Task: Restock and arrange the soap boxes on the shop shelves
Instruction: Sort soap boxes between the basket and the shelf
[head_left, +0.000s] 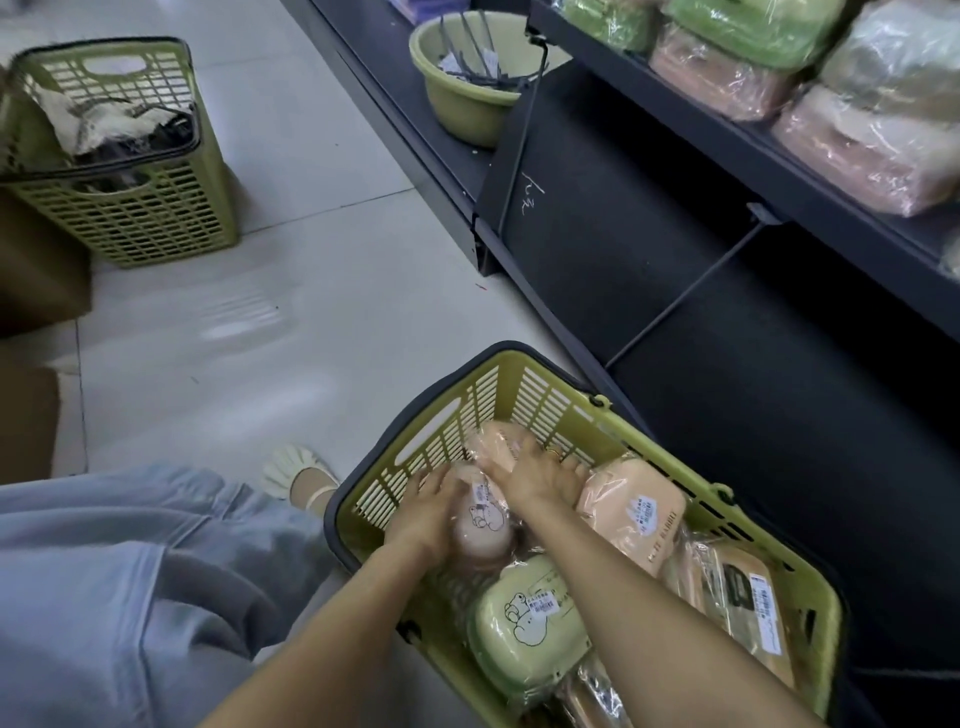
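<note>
Low in the frame, right of centre, a green basket (524, 384) sits on the floor beside the dark bottom shelf (753, 364). Both hands reach into its far end. The left hand (423, 512) curls round a pink wrapped soap box (480, 525). The right hand (535, 480) rests with fingers spread over another wrapped pink box (498, 441); whether it grasps it I cannot tell. A green soap box (524, 623) lies nearer. Wrapped stock (857, 140) fills the upper-right shelf.
</note>
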